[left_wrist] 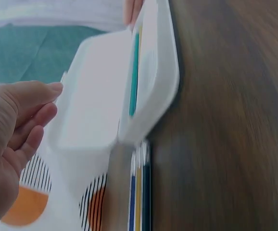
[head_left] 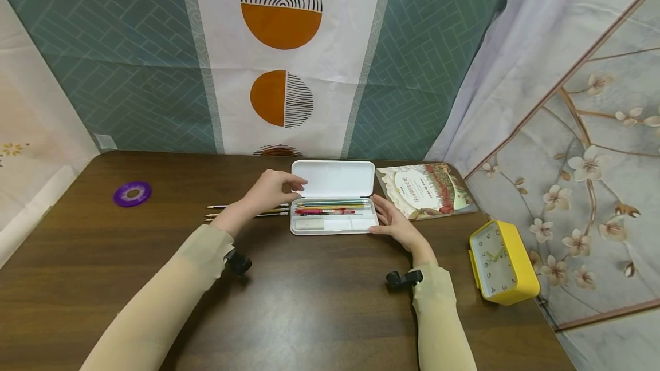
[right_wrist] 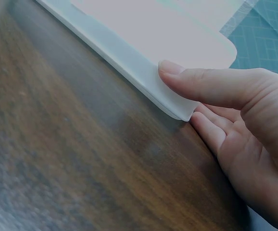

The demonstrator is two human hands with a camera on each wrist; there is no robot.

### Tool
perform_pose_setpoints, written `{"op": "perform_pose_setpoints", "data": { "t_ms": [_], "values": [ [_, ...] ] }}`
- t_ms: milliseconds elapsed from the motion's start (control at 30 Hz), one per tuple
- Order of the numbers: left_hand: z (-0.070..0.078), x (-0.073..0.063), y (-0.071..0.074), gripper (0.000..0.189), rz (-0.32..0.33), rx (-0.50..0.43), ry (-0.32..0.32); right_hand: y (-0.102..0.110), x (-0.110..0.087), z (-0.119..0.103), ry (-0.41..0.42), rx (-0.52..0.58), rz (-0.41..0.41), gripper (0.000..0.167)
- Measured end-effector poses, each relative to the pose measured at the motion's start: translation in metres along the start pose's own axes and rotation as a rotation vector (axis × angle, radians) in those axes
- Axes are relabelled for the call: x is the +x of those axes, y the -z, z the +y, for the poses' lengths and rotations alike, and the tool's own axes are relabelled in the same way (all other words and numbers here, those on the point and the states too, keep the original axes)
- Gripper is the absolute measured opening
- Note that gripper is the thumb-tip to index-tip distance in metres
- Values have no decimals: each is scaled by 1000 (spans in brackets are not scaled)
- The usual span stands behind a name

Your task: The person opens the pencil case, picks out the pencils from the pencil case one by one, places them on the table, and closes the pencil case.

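A white pencil case [head_left: 335, 224] lies with its lid [head_left: 337, 177] raised at the back. Inside are pencils [head_left: 330, 202], a red pen [head_left: 326, 211] and a whitish block, perhaps an eraser [head_left: 309, 224]. My left hand [head_left: 270, 190] is at the lid's left edge, thumb and fingers slightly bent and apart; in the left wrist view nothing shows between them. My right hand [head_left: 396, 223] holds the case's right end, thumb over the front corner [right_wrist: 177, 108] and fingers along the side. Several pencils [left_wrist: 140, 192] lie left of the case, partly hidden by my left wrist.
A purple ring-shaped disc [head_left: 132, 194] lies at the far left of the brown table [head_left: 309, 302]. Behind my right hand is a printed booklet [head_left: 428, 190]. A yellow alarm clock [head_left: 504, 262] stands at the right edge. Patterned cloth [head_left: 412, 73] hangs behind the table.
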State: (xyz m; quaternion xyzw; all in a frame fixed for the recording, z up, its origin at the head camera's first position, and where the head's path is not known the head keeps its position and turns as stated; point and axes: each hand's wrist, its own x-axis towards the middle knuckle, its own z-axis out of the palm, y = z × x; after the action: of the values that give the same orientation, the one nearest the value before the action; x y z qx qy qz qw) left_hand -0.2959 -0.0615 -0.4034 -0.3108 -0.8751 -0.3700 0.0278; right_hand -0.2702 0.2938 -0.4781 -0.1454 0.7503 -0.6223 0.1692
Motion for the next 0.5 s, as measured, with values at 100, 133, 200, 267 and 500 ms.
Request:
{"op": "perform_pose_setpoints", "data": {
  "t_ms": [100, 133, 200, 267, 500],
  "values": [
    [8, 10, -11, 31, -7, 3, -9, 0, -1, 0, 2, -1, 0, 97],
    [10, 14, -14, 31, -7, 1, -10, 0, -1, 0, 4, 0, 0, 97],
    [15, 19, -21, 31, -5, 3, -6, 0, -1, 1, 4, 5, 1, 97],
    [18, 24, -28, 32, -2, 1, -12, 0, 0, 2, 6, 7, 0, 97],
    [27, 41, -50, 34, 3, 8, -24, 1, 1, 3, 16, 7, -4, 96]
  ]
}}
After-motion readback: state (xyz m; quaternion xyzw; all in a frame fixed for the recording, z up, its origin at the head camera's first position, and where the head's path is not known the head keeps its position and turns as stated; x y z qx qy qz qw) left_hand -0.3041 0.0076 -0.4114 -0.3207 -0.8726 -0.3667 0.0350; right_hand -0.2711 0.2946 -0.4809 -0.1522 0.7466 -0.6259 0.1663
